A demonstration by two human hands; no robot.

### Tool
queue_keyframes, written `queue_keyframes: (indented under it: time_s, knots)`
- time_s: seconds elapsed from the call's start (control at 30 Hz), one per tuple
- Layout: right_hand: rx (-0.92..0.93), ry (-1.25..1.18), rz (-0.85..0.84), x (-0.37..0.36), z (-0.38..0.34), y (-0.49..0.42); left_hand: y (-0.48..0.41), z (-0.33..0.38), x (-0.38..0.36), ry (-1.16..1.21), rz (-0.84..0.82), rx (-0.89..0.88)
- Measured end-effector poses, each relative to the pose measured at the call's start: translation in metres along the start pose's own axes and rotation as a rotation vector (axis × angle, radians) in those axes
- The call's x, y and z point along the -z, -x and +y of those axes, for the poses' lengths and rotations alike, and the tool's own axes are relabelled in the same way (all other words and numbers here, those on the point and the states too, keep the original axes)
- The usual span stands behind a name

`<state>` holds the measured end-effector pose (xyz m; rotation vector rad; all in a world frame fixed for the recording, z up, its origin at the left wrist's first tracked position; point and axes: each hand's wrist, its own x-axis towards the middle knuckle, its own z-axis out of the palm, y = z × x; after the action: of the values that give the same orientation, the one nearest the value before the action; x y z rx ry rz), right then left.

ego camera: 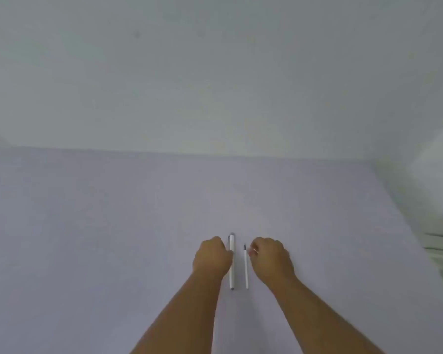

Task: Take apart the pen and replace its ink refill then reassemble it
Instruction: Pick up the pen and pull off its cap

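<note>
On the pale lilac desk [113, 226], toward its near edge and a little right of the middle, both bare forearms reach in from the bottom of the view. The left hand [211, 256] is curled loosely, knuckles up, its fingers bent down toward the surface. Its thumb side touches the left flank of the pen [231, 261], about halfway along the barrel. Whether the fingers have actually closed around the barrel cannot be told, since the hand covers its own fingertips.

The pen is white and lies flat, pointing straight away from the person, with a grey clicker end and a dark clip at its far end and a grey tip at the near end. Just beside it on the right, parallel and not touching, lies the thin white ink refill [246, 267], its dark point at the far end.

The right hand [270, 259] is curled likewise, just to the right of the refill. Its fingertips are drawn together close to the refill's far end, near the dark point; the frame is too soft to tell whether they pinch it or merely hover beside it.
</note>
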<state>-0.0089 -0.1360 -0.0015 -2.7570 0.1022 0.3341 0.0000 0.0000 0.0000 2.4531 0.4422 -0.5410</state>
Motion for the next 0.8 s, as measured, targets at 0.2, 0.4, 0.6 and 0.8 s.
queue_keyframes:
  time_s: [0.2,0.4,0.6,0.8]
  knots:
    - [-0.021,-0.045,-0.015,-0.02,0.009,-0.005,-0.003,-0.005,-0.022,0.128,-0.045,0.089]
    - [-0.079,-0.262,-0.005,-0.022,-0.005,-0.013,0.0,-0.007,-0.019,0.311,-0.002,0.032]
    - [-0.273,-0.694,0.001,-0.007,-0.023,-0.026,0.008,-0.003,-0.013,0.412,-0.034,-0.133]
    - [-0.397,-0.862,0.055,0.005,-0.016,-0.038,0.003,0.0,-0.007,0.403,-0.133,-0.169]
